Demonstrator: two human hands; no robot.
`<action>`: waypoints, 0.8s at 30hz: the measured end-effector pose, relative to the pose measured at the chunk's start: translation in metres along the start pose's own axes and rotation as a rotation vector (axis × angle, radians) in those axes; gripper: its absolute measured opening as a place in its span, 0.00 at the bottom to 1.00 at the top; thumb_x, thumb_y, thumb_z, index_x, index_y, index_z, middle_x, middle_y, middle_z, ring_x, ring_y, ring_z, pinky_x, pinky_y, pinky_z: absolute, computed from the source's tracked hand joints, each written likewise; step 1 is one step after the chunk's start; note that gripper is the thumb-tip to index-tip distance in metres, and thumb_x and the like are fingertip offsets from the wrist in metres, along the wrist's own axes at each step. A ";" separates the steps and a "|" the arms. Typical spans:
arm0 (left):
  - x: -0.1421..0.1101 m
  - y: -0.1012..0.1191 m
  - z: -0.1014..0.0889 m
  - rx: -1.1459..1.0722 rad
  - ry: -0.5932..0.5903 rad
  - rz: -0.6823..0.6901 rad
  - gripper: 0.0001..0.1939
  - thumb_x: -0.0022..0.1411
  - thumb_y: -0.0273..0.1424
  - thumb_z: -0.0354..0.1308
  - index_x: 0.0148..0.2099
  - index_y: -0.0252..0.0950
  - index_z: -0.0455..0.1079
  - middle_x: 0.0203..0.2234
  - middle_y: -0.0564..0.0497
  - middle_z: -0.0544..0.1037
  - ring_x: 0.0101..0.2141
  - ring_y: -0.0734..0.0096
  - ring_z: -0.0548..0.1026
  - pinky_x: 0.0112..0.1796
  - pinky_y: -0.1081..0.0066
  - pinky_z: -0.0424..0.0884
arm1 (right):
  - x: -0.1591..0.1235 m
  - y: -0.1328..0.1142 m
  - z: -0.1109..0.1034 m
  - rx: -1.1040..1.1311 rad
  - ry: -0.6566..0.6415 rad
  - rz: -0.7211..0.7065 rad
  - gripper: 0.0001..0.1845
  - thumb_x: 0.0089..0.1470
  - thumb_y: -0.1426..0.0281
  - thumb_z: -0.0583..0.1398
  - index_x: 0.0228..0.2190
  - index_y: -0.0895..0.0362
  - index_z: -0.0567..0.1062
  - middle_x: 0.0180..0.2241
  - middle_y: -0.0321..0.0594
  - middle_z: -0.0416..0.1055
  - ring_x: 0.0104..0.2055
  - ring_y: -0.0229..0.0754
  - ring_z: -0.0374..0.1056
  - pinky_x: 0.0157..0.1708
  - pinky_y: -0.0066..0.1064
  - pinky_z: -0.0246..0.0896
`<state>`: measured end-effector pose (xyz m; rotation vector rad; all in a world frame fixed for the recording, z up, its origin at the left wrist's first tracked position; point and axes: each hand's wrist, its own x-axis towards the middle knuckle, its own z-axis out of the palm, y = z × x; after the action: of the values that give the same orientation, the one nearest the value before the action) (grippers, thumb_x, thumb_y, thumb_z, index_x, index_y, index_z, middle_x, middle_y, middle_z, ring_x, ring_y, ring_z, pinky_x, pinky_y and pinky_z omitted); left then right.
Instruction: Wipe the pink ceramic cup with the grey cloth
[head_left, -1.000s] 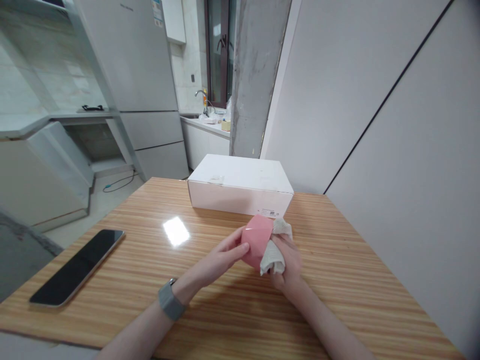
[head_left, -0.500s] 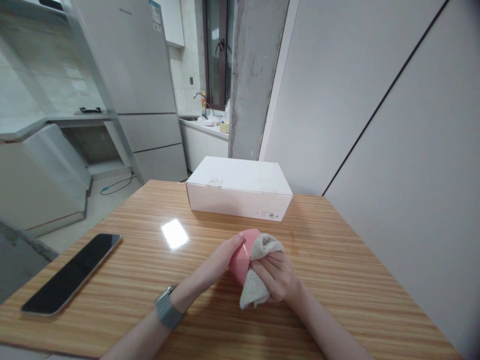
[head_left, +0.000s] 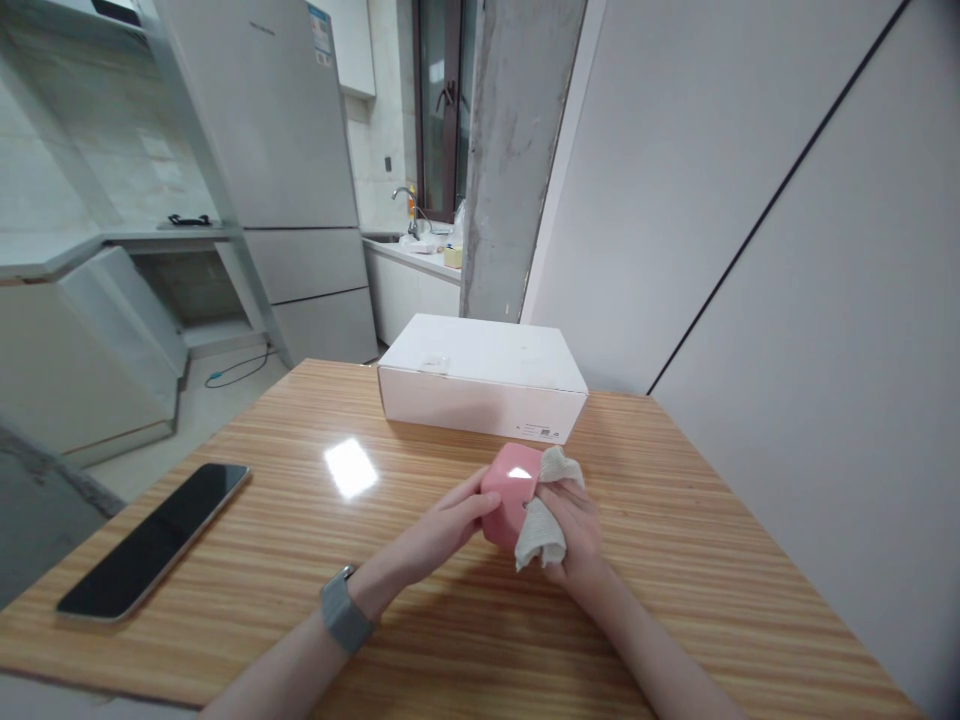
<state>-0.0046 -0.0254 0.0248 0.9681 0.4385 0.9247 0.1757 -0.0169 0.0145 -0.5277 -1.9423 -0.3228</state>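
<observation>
A glossy pink rounded object (head_left: 507,492), perhaps a small pot or bowl, is held tilted above the table in front of the white box. My left hand (head_left: 459,518) grips its left side, thumb across the near face. A pale grey-beige cloth (head_left: 546,535) is bunched in my right hand (head_left: 576,528), pressed against the pink object's right side. A small dark spot, possibly a hole, shows beside the cloth. My right fingertips are partly hidden by the cloth.
A white cardboard box (head_left: 480,385) stands at the table's far edge. On the left lies a black smartphone (head_left: 157,540). The wood-grain table (head_left: 675,580) meets a white wall (head_left: 825,350) on the right. Behind are a fridge (head_left: 292,150) and a sink counter.
Both hands have shifted slightly right and away with the pink object, which has turned to show a broader face. The cloth now covers its right side.
</observation>
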 end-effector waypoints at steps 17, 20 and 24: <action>0.003 0.000 -0.010 0.460 0.321 0.047 0.21 0.61 0.44 0.51 0.37 0.33 0.77 0.38 0.48 0.80 0.42 0.58 0.71 0.51 0.61 0.60 | 0.002 -0.010 0.003 -0.027 -0.124 -0.237 0.23 0.63 0.63 0.45 0.40 0.67 0.71 0.26 0.51 0.75 0.28 0.48 0.72 0.28 0.40 0.68; -0.001 0.006 -0.002 0.404 0.204 0.073 0.22 0.63 0.44 0.49 0.44 0.32 0.75 0.41 0.46 0.79 0.45 0.58 0.71 0.52 0.61 0.59 | 0.003 -0.005 0.001 -0.043 -0.077 -0.148 0.26 0.63 0.58 0.43 0.43 0.65 0.70 0.27 0.50 0.75 0.28 0.48 0.73 0.28 0.40 0.68; -0.006 0.014 0.012 0.288 0.077 0.066 0.21 0.63 0.41 0.52 0.55 0.36 0.69 0.53 0.46 0.72 0.56 0.58 0.64 0.57 0.61 0.53 | 0.001 -0.001 0.000 0.039 0.036 0.021 0.25 0.61 0.57 0.45 0.47 0.62 0.68 0.30 0.49 0.75 0.31 0.50 0.73 0.31 0.42 0.68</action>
<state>-0.0062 -0.0330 0.0421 1.2166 0.6196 0.9776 0.1750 -0.0175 0.0153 -0.5129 -1.9033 -0.2790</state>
